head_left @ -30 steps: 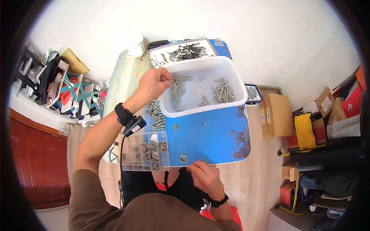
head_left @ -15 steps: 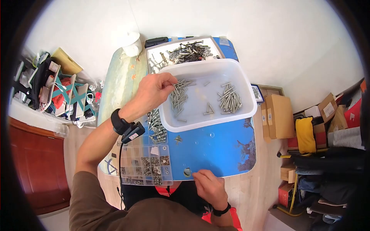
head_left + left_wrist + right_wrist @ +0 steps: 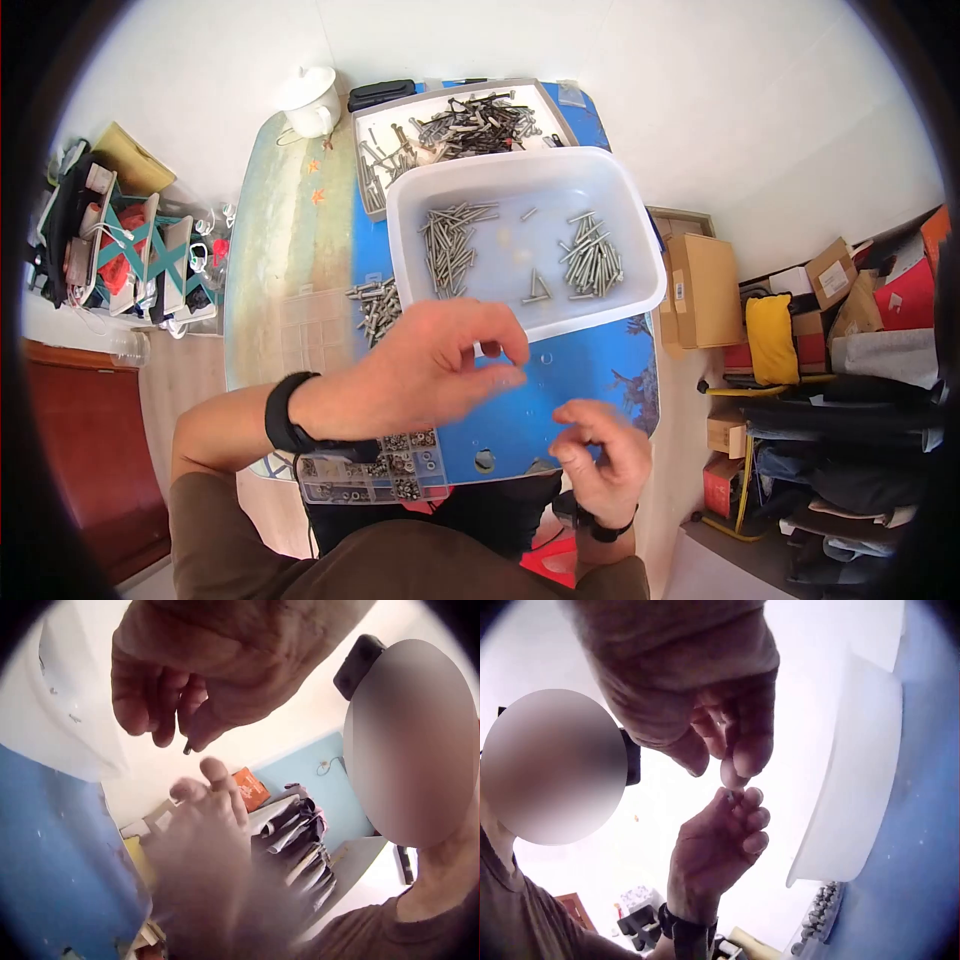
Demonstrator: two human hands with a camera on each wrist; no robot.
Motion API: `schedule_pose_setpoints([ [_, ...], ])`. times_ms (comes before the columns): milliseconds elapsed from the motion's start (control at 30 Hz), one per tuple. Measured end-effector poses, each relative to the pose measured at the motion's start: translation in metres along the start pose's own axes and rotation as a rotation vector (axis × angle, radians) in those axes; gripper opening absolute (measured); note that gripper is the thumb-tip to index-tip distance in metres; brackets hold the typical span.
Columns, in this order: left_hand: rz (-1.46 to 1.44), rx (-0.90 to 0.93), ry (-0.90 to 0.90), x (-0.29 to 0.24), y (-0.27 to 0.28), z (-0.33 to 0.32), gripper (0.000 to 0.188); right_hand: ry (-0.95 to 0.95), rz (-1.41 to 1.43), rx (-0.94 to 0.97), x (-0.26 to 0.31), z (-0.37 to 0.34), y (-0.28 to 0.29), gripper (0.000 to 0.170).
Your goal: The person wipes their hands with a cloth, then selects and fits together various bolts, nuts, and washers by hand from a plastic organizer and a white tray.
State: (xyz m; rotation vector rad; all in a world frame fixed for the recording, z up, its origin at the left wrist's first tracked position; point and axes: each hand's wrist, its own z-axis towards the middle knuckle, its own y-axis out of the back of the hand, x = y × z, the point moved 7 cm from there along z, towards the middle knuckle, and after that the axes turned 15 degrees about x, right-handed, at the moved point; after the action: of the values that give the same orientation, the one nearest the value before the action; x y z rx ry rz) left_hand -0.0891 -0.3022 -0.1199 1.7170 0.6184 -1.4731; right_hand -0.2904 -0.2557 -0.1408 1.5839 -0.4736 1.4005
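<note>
My left hand is raised over the front of the blue table, before the white plastic tub. Its thumb and fingertips pinch a small metal piece; only a short end shows in the left wrist view, so I cannot tell its kind. My right hand faces it at the table's front edge, thumb and fingers parted with a gap between them. In the tub lie a left pile of long screws, a right pile of screws and a few loose screws.
Behind the tub, a shallow tray bears mixed dark and silver screws. Bolts lie left of the tub, partly behind my left hand. A clear divided box with nuts sits at the front left. A lidded white pot stands back left.
My left hand has left the left pile in the tub and come back toward me, near the right hand. The right hand has risen slightly and moved right, its fingers now more spread.
</note>
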Motion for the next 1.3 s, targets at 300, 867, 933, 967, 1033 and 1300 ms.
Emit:
schedule_pose_setpoints([
  [300,-0.308,-0.020,0.104,0.014,-0.035,-0.003,0.012,0.154,-0.010,-0.016,0.018,0.033,-0.006,0.025],
  [867,-0.019,-0.110,0.224,-0.002,0.006,-0.114,0.012,-0.016,-0.624,-0.035,-0.023,0.114,0.077,0.016],
  [933,0.008,-0.182,0.287,0.003,0.012,-0.139,0.011,-0.004,-0.693,-0.040,-0.026,0.124,0.080,0.016],
  [967,0.008,-0.184,0.286,0.006,0.013,-0.149,0.011,-0.041,-0.757,-0.005,-0.029,0.128,0.078,0.015],
  [1033,-0.034,-0.278,0.324,0.016,0.017,-0.174,0.010,-0.075,-0.822,0.035,-0.035,0.136,0.079,0.014],
  [1300,-0.115,-0.422,0.382,0.037,0.019,-0.235,0.006,-0.181,-0.959,0.110,-0.061,0.156,0.092,0.015],
])
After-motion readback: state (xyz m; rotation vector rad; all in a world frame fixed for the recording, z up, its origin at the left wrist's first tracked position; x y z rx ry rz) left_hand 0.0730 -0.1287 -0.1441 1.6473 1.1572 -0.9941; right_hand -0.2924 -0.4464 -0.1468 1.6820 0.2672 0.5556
